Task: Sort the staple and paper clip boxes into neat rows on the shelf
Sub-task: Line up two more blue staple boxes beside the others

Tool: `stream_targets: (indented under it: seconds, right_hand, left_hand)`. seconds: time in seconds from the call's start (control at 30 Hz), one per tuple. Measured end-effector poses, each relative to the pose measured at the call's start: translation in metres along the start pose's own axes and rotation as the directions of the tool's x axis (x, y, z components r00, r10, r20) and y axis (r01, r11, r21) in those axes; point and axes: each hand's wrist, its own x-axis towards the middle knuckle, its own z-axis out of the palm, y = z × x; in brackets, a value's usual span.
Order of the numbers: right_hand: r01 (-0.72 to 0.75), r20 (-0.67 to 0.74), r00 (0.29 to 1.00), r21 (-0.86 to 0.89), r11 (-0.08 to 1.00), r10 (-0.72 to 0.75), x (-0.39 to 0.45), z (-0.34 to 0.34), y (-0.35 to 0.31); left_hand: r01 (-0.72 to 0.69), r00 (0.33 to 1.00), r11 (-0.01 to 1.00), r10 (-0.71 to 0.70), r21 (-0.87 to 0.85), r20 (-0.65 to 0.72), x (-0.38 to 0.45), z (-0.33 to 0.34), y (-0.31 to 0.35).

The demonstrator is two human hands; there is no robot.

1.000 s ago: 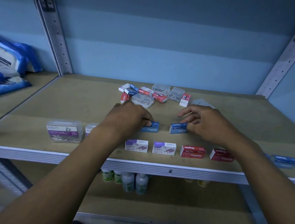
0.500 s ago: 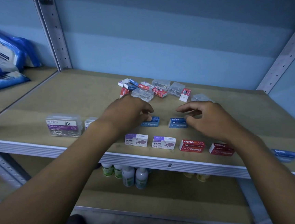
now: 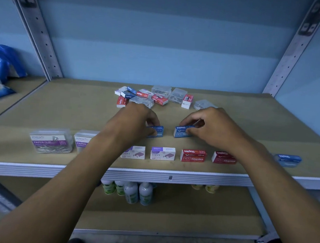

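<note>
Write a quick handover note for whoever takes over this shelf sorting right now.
Hands: left hand grips one blue staple box; right hand grips another blue staple box, both behind the front row.
Done: front row holds paper clip boxes, purple staple boxes, red staple boxes and a blue one at far right.
Left: place these two, then sort the mixed pile at the back of the shelf.

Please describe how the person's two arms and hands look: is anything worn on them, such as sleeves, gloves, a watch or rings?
Both forearms are bare up to the frame edge, with no sleeves in view. The left hand and right hand wear no gloves. No watch, bracelet or ring shows on the visible wrists and fingers.
</note>
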Motion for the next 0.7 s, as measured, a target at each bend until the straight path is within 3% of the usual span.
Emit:
stream_targets:
  seconds: [0.33,0.7]
  right_hand:
    - [-0.071,-0.067,0.995,-0.002,0.997,0.071,-0.023,-0.032,0.03]
    - [-0.228,-0.157,0.964,-0.069,0.971,0.215,-0.071,-0.071,0.086]
  left_hand:
    - [-0.154,0.985,0.986,0.149,-0.059,-0.083,0.023,0.026,0.053]
    - [-0.291,0.956,0.941,0.282,-0.171,-0.079,0.051,0.059,0.121]
